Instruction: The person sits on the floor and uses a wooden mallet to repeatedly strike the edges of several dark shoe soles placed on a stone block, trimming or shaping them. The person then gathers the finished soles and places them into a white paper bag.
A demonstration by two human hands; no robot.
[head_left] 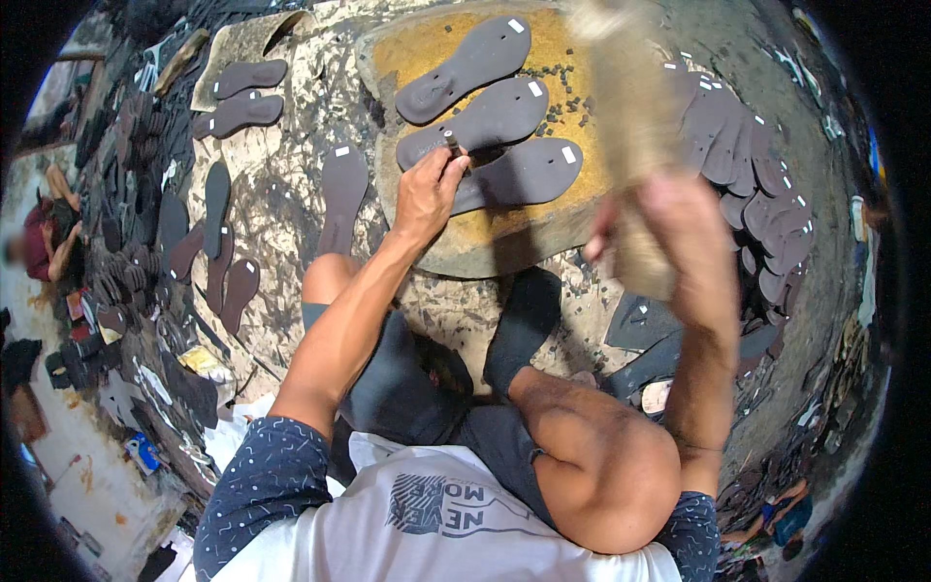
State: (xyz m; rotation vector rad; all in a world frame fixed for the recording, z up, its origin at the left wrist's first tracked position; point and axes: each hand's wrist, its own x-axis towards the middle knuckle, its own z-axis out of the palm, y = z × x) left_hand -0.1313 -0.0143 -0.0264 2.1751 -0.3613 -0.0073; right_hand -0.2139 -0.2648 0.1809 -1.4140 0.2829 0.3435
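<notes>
My left hand pinches a short metal punch, upright over the heel part of a dark brown shoe sole. Whether the punch's tip touches the sole is hidden by my fingers. Two similar soles lie alongside, one sole beyond it and another sole nearer me; all bear small white stickers. On the right, my right hand is wrapped round a thick, pale wooden mallet, raised and smeared by motion. Under the soles is a yellowish worn board.
Small black offcuts are scattered on the board. Overlapping soles fan out on the right. A single sole and a pair of soles lie leftward. Another person sits at the far left; my bent knees flank the board's near edge.
</notes>
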